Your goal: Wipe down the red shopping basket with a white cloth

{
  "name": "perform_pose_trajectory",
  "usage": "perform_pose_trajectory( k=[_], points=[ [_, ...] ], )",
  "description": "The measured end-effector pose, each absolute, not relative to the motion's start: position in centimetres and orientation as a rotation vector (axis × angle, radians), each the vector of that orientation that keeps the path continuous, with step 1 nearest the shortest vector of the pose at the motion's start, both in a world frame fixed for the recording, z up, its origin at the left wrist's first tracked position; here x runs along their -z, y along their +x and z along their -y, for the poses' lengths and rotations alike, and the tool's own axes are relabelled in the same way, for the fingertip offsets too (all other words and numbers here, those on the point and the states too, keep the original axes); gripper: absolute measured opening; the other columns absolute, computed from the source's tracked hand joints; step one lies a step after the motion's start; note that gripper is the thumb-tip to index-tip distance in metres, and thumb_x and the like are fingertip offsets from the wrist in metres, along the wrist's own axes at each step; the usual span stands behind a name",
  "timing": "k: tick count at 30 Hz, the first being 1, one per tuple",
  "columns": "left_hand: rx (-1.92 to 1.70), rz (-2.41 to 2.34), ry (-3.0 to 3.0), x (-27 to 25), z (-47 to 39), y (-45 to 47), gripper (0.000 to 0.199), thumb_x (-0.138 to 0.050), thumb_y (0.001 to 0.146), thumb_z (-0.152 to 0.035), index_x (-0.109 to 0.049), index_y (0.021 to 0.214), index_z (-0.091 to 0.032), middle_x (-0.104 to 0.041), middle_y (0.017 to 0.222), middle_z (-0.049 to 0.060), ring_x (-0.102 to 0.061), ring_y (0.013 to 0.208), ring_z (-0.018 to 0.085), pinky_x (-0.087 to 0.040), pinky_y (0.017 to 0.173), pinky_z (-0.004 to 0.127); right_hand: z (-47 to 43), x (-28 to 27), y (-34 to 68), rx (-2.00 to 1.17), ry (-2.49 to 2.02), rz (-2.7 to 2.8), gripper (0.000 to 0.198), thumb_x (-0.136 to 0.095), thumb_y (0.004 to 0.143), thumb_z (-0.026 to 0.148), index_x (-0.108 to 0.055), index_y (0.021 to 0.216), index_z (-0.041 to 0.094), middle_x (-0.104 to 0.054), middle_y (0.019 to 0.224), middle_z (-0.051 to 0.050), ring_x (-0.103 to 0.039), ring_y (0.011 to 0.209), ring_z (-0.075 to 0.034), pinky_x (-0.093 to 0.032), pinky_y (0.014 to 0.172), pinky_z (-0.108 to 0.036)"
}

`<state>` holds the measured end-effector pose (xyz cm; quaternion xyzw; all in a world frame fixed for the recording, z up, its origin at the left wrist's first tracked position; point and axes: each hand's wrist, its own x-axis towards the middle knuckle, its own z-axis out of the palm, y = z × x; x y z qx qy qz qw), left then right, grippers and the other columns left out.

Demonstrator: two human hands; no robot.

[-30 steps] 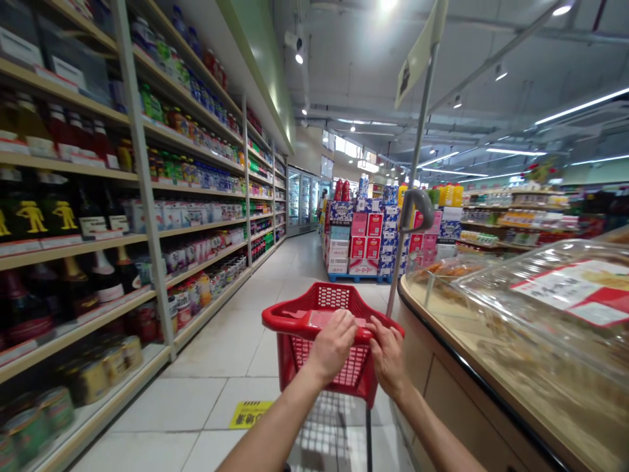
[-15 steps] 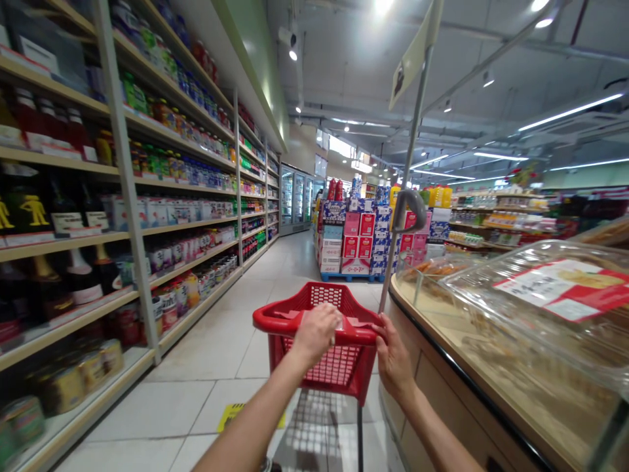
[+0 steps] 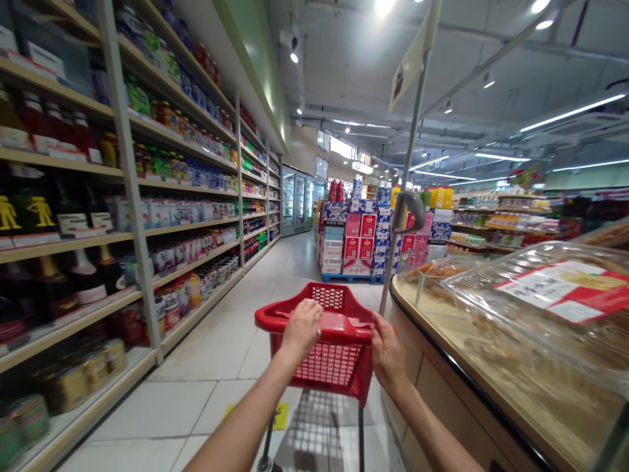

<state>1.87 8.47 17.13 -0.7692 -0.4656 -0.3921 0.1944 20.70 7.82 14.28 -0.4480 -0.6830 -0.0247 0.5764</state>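
Note:
A red plastic shopping cart stands in front of me, and nothing can be made out inside its basket. My left hand is wrapped over the left half of the red handle bar, fingers curled around it. At the bar's right end, my right hand grips the corner with the thumb and fingers bent around the edge. The fingertips of both hands are partly hidden.
Shelves of bottles and cans line the left side. A wooden counter with clear food boxes runs close along the right, beside a metal sign pole. Stacked cartons stand ahead beside the tiled aisle.
My left hand has slid left along the handle bar. My right hand has shifted slightly left at its corner. The cart has barely moved, and more of its lower frame shows.

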Motion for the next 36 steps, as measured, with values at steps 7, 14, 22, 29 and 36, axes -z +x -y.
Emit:
perform_pose_trajectory(
  k=[7,14,22,29,36],
  points=[
    [1.044,1.141,-2.326,-17.1,-8.5,1.5,0.029,-0.034,0.083,-0.015,-0.057,0.1,-0.018,-0.062,0.102,0.005,-0.052,0.102,0.015,-0.04,0.095,0.037,-8.7,-14.2,20.9,0.04,-1.043,1.596,0.041,-0.031,0.085,0.033,-0.044,0.121,0.017,-0.053,0.116,-0.01,-0.05,0.106,-0.02,-0.041,0.09,-0.038],
    [1.036,1.604,-2.112,-17.2,-8.3,-4.4,0.028,-0.034,0.083,-0.024,-0.057,0.099,-0.018,-0.063,0.083,0.005,-0.058,0.08,0.016,-0.047,0.075,0.031,-9.5,-12.5,21.0,0.196,-1.01,1.761,0.039,-0.031,0.085,0.03,-0.045,0.12,0.019,-0.054,0.117,-0.007,-0.045,0.111,-0.021,-0.029,0.097,-0.045],
    [1.002,1.344,-2.054,-16.0,-6.3,1.7,0.03,-0.034,0.082,-0.014,-0.052,0.106,-0.015,-0.059,0.106,0.011,-0.053,0.1,0.02,-0.044,0.087,0.038,-13.1,-14.6,22.8,0.293,-1.268,1.854,0.037,-0.03,0.085,0.033,-0.058,0.107,0.022,-0.059,0.11,-0.008,-0.047,0.108,-0.025,-0.023,0.094,-0.054],
    [0.958,1.222,-2.267,-16.8,-4.4,1.3,0.026,-0.04,0.08,-0.015,-0.053,0.103,-0.018,-0.061,0.104,0.007,-0.055,0.098,0.017,-0.046,0.086,0.035,-10.7,-15.6,19.1,0.15,-0.982,2.038,0.038,-0.026,0.087,0.029,-0.062,0.099,0.024,-0.06,0.111,-0.004,-0.048,0.11,-0.02,-0.025,0.096,-0.048],
    [1.279,1.379,-2.317,-15.0,-3.0,-2.0,0.032,-0.039,0.077,-0.012,-0.054,0.104,-0.018,-0.061,0.108,0.005,-0.054,0.102,0.015,-0.045,0.09,0.033,-11.0,-13.9,20.4,0.129,-1.18,1.872,0.035,-0.032,0.084,0.034,-0.061,0.101,0.022,-0.053,0.12,-0.008,-0.042,0.116,-0.026,-0.026,0.09,-0.057]
  ],
)
